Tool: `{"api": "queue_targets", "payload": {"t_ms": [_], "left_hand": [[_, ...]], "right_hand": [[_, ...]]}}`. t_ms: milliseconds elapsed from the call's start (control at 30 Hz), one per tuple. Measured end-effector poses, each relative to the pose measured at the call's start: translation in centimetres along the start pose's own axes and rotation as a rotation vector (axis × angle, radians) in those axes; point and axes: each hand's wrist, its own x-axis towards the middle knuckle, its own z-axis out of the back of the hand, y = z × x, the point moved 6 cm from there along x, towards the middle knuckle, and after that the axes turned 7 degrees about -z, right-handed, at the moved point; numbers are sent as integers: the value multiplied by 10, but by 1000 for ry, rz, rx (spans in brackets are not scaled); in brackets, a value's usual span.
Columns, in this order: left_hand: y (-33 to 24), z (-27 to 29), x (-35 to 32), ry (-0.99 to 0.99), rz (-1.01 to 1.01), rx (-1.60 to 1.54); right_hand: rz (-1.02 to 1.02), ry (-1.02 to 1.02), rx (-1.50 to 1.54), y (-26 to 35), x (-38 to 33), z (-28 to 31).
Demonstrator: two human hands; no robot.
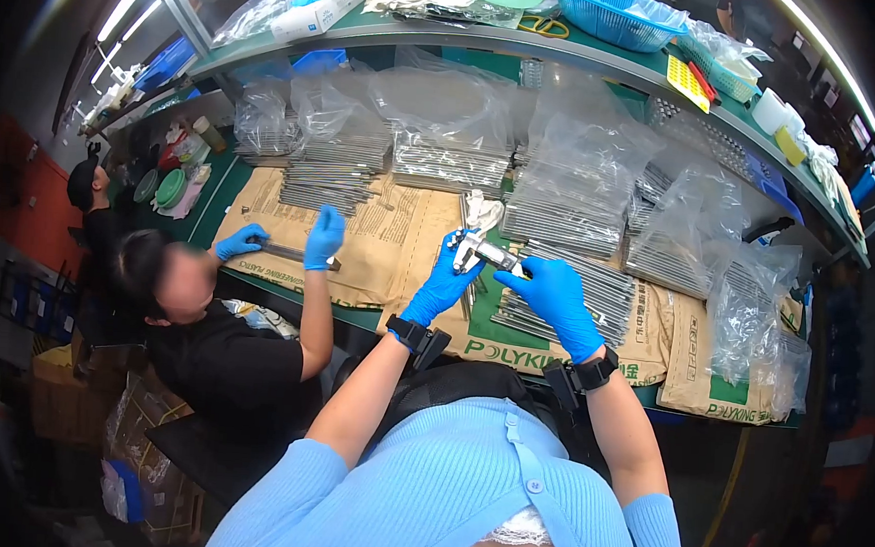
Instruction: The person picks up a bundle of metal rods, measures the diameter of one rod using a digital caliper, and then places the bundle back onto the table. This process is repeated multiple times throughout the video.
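Observation:
A digital caliper [496, 256] with a small display is held in my right hand [559, 299], its fingers closed around the sliding end. At the caliper's jaws, my left hand [443, 286] is closed with fingertips pinched together. What it grips there is too small to make out. Below and right of the caliper, many thin metal rods [597, 293] lie side by side on brown paper sacks [401, 221]. A crumpled white cloth [483, 209] rests just beyond my left hand. Several more rods lie partly hidden beneath my hands.
Bundles of rods in clear plastic bags [446, 139] line the back of the bench. Above them runs a shelf [412, 35] with a blue basket [614, 12] and scissors [545, 25]. On my left, a co-worker's gloved hands [325, 239] hold a rod bundle [293, 253].

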Motion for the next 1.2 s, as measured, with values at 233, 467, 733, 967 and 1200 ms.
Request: {"api": "queue_targets", "payload": {"t_ms": [233, 467, 733, 967, 1200], "left_hand": [[-6, -3, 0, 10, 52, -164], [-8, 1, 2, 125, -70, 267], [-3, -3, 1, 144, -10, 73], [-7, -6, -2, 153, -23, 59], [-19, 6, -5, 211, -121, 257]], "right_hand": [[-29, 18, -6, -5, 4, 0], [-75, 37, 4, -17, 9, -1], [-93, 42, 4, -19, 10, 3], [-103, 62, -79, -18, 11, 11], [-140, -21, -78, -24, 22, 43]]}}
